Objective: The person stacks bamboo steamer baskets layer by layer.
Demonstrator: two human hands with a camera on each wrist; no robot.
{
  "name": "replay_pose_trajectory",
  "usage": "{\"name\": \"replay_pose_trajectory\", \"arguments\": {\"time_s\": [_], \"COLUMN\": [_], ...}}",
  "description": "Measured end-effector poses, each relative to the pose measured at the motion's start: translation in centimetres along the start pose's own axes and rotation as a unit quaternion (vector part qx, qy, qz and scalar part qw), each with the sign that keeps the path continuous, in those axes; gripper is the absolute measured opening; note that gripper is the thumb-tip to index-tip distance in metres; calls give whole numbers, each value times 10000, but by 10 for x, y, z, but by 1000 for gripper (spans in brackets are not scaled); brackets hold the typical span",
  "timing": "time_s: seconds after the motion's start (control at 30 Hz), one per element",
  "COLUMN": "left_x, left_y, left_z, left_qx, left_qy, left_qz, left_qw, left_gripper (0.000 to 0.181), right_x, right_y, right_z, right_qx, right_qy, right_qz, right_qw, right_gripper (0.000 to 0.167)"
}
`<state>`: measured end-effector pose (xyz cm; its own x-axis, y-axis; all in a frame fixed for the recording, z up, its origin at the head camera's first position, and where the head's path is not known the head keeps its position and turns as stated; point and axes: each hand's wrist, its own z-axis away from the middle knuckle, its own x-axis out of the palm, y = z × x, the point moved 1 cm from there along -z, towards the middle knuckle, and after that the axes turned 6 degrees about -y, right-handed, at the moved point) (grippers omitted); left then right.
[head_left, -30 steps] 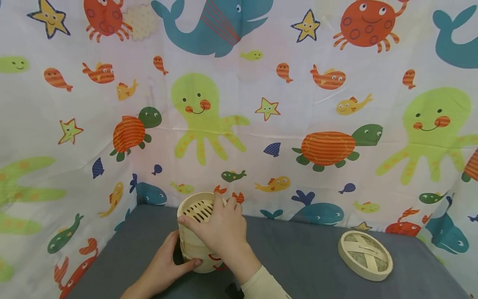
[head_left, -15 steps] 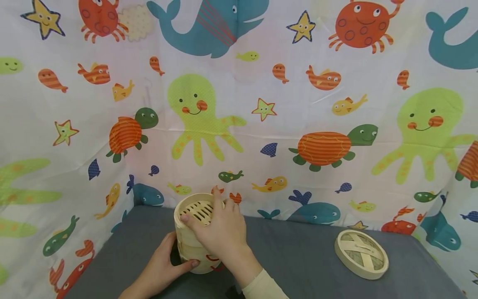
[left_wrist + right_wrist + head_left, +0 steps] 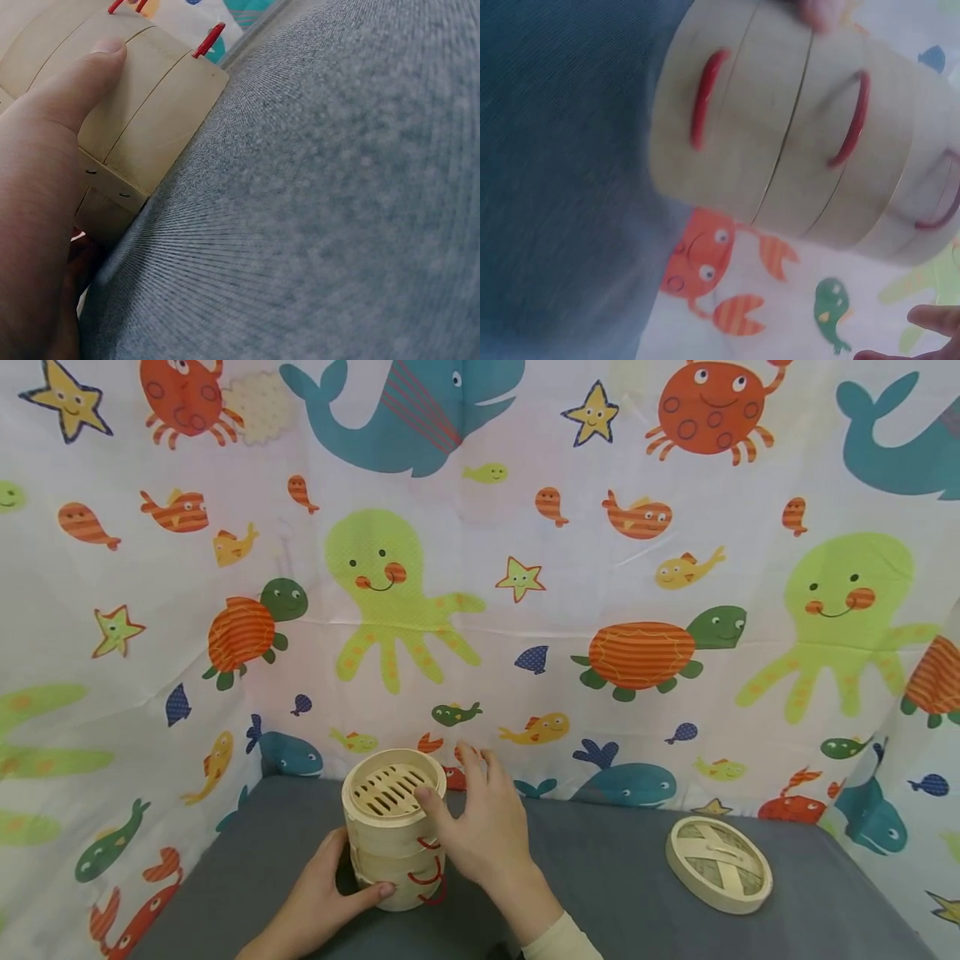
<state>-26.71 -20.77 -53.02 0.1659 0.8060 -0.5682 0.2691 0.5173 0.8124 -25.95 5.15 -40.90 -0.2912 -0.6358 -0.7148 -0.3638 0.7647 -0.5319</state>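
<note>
Now the left hand [image 3: 326,892] curls around a bamboo steamer [image 3: 390,842], which stands between both hands.
The right hand [image 3: 489,828], fingers loosely spread, is just beside its upper rim [image 3: 375,819]. Smooth, pale and cylindrical, the steamer has a slotted top [image 3: 395,789] and red loops [image 3: 707,97]; right of this hand, a round, cross-banded lid [image 3: 718,864] lies on the grey table [image 3: 607,902].

A sea-creature curtain [image 3: 510,635] hangs behind grey cloth [image 3: 600,877].
</note>
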Motion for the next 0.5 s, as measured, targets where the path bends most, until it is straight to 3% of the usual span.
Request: {"name": "replay_pose_trajectory", "arguments": {"time_s": [0.5], "left_x": [-1], "left_y": [4], "left_z": [-2], "left_qx": [-217], "left_qy": [-98], "left_qz": [6], "left_qw": [9997], "left_gripper": [108], "right_x": [-28], "right_y": [55], "right_z": [8], "right_qx": [416], "right_qy": [12], "right_qz": [927], "right_qw": [9948], "right_gripper": [96]}}
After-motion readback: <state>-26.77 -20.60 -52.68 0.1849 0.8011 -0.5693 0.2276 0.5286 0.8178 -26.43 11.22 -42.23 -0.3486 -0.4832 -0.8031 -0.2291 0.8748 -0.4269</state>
